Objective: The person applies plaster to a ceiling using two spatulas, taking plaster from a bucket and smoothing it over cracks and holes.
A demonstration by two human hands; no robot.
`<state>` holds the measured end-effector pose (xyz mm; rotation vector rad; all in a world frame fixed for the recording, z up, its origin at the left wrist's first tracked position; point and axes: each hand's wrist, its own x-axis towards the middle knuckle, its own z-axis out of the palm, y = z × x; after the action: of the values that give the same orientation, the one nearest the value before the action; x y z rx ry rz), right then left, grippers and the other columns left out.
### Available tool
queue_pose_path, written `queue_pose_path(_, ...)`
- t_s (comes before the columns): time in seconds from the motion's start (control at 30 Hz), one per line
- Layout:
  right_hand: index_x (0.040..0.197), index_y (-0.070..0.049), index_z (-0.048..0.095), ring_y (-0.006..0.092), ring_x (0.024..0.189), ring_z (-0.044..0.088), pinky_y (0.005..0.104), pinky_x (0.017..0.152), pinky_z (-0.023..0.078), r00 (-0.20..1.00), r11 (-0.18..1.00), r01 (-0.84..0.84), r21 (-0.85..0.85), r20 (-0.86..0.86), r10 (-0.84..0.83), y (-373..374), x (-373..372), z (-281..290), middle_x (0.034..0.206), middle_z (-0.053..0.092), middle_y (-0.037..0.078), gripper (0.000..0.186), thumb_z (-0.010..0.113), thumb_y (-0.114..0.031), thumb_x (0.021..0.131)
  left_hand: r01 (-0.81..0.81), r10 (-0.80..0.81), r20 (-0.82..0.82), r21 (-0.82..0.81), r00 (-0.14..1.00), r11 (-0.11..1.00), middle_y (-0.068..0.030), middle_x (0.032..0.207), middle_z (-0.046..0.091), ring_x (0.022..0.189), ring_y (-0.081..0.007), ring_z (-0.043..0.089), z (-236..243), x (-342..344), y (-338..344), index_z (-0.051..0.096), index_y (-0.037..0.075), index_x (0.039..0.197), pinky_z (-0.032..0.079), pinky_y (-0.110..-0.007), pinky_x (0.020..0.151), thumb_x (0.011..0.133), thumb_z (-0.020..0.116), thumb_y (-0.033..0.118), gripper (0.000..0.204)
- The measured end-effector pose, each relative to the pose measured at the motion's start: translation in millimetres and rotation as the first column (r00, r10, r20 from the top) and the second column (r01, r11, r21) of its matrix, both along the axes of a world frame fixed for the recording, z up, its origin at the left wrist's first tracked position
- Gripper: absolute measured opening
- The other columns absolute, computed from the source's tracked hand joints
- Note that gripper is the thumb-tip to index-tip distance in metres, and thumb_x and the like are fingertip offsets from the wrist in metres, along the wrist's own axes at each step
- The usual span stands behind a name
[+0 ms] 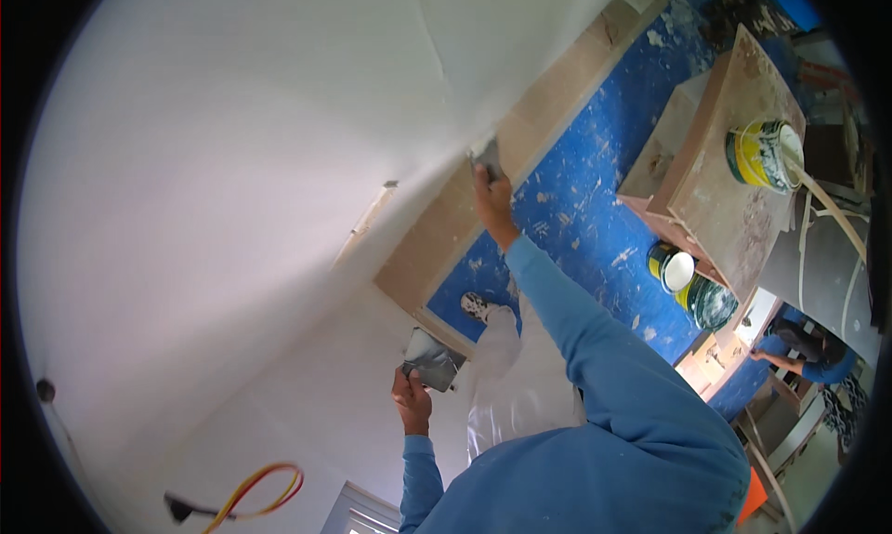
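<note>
My right hand [495, 204] reaches far forward and grips a putty knife [487, 155], its blade at the white wall [279, 144] close to a bare tan board [437, 246]. Nearer to me, my left hand [412, 402] is closed on the edge of a broad, thin scraper blade [432, 359] smeared with grey and white filler. In the wall between the hands and the left side runs a narrow slot [367, 223] with a pale edge. The right blade's edge is partly lost in glare.
Right of me stands a wooden platform [734, 181] bearing a yellow-and-green bucket [764, 155] with a stick. Below it are an open paint tub [671, 267] and another bucket [711, 306]. A blue floor [595, 181] is spattered white. Loose cables [251, 487] hang lower left; a co-worker [808, 353] bends far right.
</note>
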<state>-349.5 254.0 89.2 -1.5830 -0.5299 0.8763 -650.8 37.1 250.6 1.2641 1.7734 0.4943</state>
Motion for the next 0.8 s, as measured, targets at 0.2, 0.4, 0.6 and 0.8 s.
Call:
queue_pose_path(0.2,0.127,0.006,0.050,0.0383,0.107,0.055,0.0440,0.093,0.045,0.985,0.984,0.037,0.173,0.161,-0.065,61.8,-36.6,-28.3,0.120,0.054,0.025,0.032,0.045,-0.009,0.100,-0.085,0.086,0.000,-0.112,0.996,0.990,-0.0116,0.085,0.065,0.069,-0.0175,0.063,-21.4,-10.6,-32.3,0.059,-0.003,0.104,0.056,-0.031,0.057,0.099,0.049,0.016,0.023)
queue_pose_path(0.4,0.135,0.009,0.043,0.0464,0.114,0.047,0.0507,0.099,0.041,0.909,0.987,0.014,0.161,0.409,-0.080,106.6,-64.9,-34.7,0.126,0.049,0.031,0.045,0.047,-0.003,0.092,-0.105,0.105,-0.008,-0.079,0.994,0.991,-0.0081,0.083,0.064,0.069,-0.0148,0.061,-17.8,-12.1,-33.8,0.059,-0.003,0.102,0.054,-0.029,0.058,0.100,0.051,0.021,0.026)
queue_pose_path(0.6,0.102,0.008,0.062,0.0273,0.078,0.064,0.0409,0.070,0.052,0.970,0.955,-0.204,0.216,0.173,0.169,28.0,-86.8,-37.8,0.091,0.065,0.020,0.022,0.057,-0.010,0.090,-0.145,0.152,0.066,-0.108,0.986,0.984,-0.0079,0.087,0.064,0.073,-0.0144,0.062,-11.6,1.7,-33.5,0.060,-0.003,0.105,0.054,-0.028,0.062,0.101,0.051,0.022,0.028)
queue_pose_path(0.8,0.088,-0.004,0.063,0.0233,0.071,0.065,0.0364,0.058,0.053,0.722,0.988,0.057,-0.145,-0.677,-0.141,75.2,26.5,-80.2,0.086,0.066,0.012,0.012,0.063,-0.007,0.077,-0.203,0.218,0.115,-0.129,0.969,0.971,-0.0073,0.087,0.064,0.073,-0.0141,0.061,-10.7,14.1,-39.8,0.060,-0.003,0.105,0.053,-0.029,0.063,0.101,0.051,0.023,0.028)
